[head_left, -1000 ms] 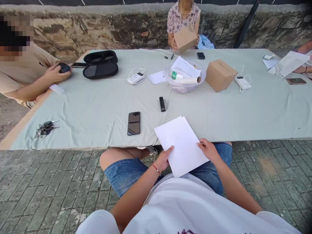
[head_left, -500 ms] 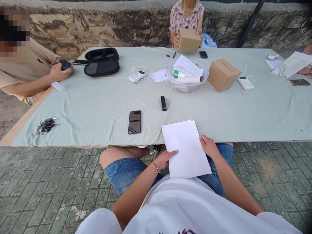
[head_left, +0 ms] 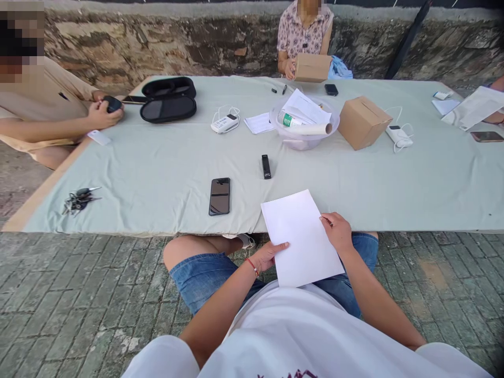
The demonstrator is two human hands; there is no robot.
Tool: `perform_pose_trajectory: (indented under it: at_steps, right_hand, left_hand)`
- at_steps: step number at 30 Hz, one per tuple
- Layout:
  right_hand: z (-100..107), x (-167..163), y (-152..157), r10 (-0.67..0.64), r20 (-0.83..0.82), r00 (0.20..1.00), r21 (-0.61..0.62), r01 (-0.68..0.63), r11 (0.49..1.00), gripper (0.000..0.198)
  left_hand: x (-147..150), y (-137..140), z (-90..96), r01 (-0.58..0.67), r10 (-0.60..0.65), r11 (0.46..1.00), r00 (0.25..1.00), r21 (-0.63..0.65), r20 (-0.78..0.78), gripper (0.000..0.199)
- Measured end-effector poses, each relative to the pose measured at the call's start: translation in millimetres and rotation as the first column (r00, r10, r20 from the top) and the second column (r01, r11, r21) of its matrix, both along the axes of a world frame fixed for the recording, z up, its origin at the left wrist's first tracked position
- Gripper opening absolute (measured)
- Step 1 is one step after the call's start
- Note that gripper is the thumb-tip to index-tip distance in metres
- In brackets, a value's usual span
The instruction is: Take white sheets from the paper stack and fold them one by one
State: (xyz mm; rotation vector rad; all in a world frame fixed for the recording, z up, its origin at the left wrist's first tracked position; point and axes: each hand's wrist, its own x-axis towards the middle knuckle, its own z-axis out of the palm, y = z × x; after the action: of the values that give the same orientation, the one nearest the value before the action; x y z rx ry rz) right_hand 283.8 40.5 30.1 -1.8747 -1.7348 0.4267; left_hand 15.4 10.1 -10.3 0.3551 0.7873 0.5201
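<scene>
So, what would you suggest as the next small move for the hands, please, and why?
Perhaps turn the paper slightly clockwise: it looks askew to the table's near edge, and the left hand and right hand hold its opposite sides.

This looks like an outdoor spot, a paved yard or lane (which of the two, I cannot tell), used as a shared sitting place. Its centre is a long table [head_left: 354,194] draped in pale green cloth. In front of the table's near edge spreads a ground of greenish paving bricks [head_left: 86,283], weathered and stained in patches. Behind its far edge runs a rough stone wall [head_left: 197,52], blotched with dark, with a grey ledge [head_left: 220,8] along the top. One person [head_left: 305,39] is at the table's far side, another person [head_left: 59,115] at its left end.
</scene>
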Motion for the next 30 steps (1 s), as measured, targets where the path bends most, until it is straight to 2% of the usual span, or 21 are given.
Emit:
perform_pose_trajectory:
  at_steps: [5,11,17,30]
  right_hand:
    - [3.0,-1.1,4.0,0.021,-0.177,0.984,0.0,-0.022,1.0,0.024]
    - [4.7,-0.8,9.6,0.044,-0.289,0.956,-0.048,-0.06,0.997,0.025]
    - [3.0,-2.4,11.4,0.023,-0.322,0.946,-0.113,-0.063,0.992,0.027]
    - [-5.6,-3.4,17.5,0.03,-0.37,0.928,-0.109,-0.075,0.991,0.025]
  left_hand:
    - [-2.6,0.9,1.4,-0.01,0.01,1.0,1.0,-0.011,0.009,0.07]
    - [-4.4,1.5,4.3,-0.011,0.011,1.0,1.0,-0.019,0.016,0.07]
    - [-5.4,1.6,2.9,-0.008,0.008,1.0,1.0,-0.019,0.018,0.069]
    - [-7.4,0.8,0.5,-0.026,0.025,0.999,1.0,-0.034,-0.008,0.067]
